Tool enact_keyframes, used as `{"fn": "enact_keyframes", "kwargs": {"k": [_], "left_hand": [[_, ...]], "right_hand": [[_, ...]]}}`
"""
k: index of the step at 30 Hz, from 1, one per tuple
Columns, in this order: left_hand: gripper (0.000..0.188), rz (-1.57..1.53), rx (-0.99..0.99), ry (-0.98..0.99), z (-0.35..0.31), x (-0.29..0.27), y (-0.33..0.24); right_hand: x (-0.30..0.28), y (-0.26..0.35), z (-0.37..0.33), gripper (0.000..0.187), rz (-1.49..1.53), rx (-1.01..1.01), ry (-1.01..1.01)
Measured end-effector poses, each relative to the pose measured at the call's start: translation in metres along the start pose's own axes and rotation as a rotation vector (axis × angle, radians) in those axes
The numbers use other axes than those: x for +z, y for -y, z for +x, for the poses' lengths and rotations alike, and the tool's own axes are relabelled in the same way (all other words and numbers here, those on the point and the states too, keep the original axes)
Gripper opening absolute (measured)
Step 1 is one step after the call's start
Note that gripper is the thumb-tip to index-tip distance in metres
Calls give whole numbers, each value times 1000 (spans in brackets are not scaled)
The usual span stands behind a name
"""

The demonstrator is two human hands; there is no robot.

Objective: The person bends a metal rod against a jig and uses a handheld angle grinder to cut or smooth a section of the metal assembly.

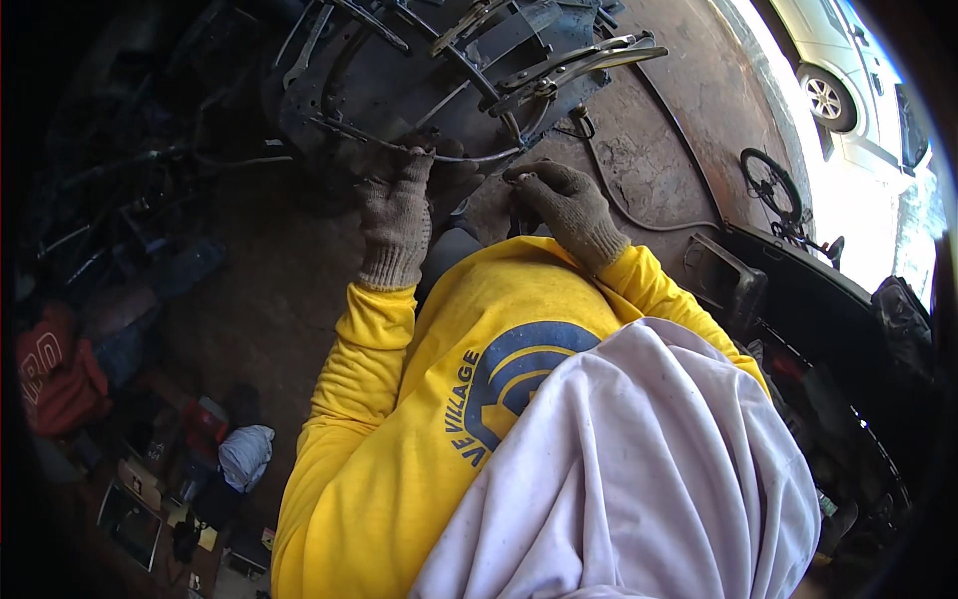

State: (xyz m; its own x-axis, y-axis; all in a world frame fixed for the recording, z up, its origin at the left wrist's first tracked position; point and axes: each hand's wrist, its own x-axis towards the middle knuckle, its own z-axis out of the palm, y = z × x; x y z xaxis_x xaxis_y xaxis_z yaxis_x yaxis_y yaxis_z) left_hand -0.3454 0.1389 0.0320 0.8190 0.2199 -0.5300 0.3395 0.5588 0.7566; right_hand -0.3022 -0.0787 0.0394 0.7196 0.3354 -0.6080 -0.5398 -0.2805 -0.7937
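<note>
The left hand (397, 215), in a brown knit glove, is raised with its fingers partly curled at a thin curved rod (474, 158) on the near edge of a dark metal frame (374, 90); its fingertips are hard to separate from the rod, and whether they grip it or merely touch it cannot be told. The frame lies directly beyond the left hand, its far side cut off by the upper edge and much of its plate lost in shadow. The right hand (571, 205), gloved alike, is half closed, thumb near the forefinger, just short of the frame; a dark patch at its fingertips cannot be identified, nor can any hold be confirmed. Pale curved metal arms (589, 72) project above the right hand, and a hose (621, 208) bends along the floor to its right. Well right of that hand, a white vehicle (848, 85) is cropped by the lens rim. Below both hands, a pale cloth (639, 449) hides part of the yellow shirt (399, 439).
</note>
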Motion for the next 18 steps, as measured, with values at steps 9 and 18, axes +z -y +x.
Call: {"fn": "enact_keyframes", "kwargs": {"k": [9,18], "left_hand": [[20,336,320,-7,15,-12,12],[23,219,254,20,14,-7,9]], "right_hand": [[28,9,9,32,468,126,-27],[29,2,13,34,562,205,11]]}}
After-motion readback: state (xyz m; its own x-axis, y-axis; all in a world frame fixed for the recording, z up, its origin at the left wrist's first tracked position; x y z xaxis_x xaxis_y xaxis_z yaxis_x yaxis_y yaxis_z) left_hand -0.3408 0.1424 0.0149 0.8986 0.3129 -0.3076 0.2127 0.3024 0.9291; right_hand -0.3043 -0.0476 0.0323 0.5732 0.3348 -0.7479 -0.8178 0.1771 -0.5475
